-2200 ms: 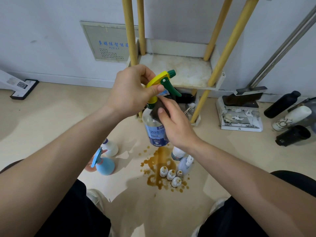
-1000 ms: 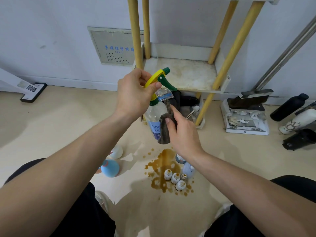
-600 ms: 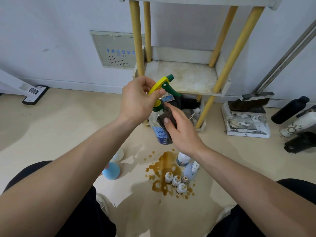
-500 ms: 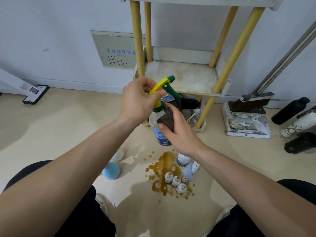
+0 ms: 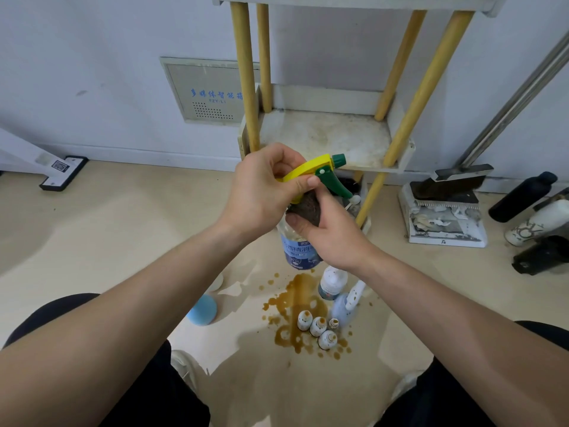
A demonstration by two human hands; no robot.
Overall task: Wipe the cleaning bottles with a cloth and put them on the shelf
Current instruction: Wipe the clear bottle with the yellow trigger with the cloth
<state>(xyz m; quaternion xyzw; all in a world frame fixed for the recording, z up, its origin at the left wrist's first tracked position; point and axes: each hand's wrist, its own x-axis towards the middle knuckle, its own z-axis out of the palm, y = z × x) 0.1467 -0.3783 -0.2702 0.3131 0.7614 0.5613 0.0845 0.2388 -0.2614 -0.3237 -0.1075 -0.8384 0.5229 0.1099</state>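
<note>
Crowding the floor point(image 5: 92, 241): stained bottles point(image 5: 317, 329), spill point(image 5: 295, 300)

Bright, even indoor light; soft shadows; wide-angle bending at edges.

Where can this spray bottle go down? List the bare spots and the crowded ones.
Free: the stained shelf board between the four yellow posts, and the floor left of the shelf. Crowded: the brown spill with small bottles below the spray bottle, and the right wall's bottles.
</note>
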